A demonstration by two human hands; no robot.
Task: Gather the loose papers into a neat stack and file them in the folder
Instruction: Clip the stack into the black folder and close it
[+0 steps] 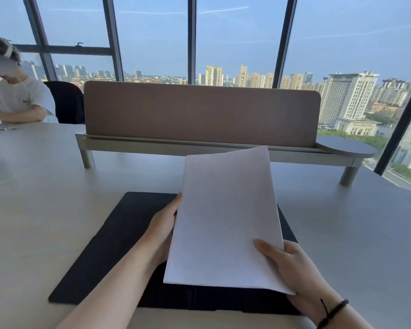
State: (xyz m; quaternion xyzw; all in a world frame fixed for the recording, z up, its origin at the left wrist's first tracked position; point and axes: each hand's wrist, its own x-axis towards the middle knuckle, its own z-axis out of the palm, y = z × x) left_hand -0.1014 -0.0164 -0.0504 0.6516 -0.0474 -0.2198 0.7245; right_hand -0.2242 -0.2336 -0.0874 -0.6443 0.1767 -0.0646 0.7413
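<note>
A stack of white papers [226, 217] is held tilted above an open black folder [109, 248] that lies flat on the table. My left hand [163, 230] grips the stack's left edge, fingers behind the sheets. My right hand [290, 264] holds the lower right corner, thumb on top of the paper. The sheets look aligned into one block, with the top right corner bending slightly. The papers hide most of the folder's right half.
A brown desk divider [199, 112] on a metal rail stands behind the folder. A person in a white shirt [14, 98] sits at the far left beside a black chair [67, 100]. Large windows lie beyond. Grey table [354, 233] surface spreads on both sides.
</note>
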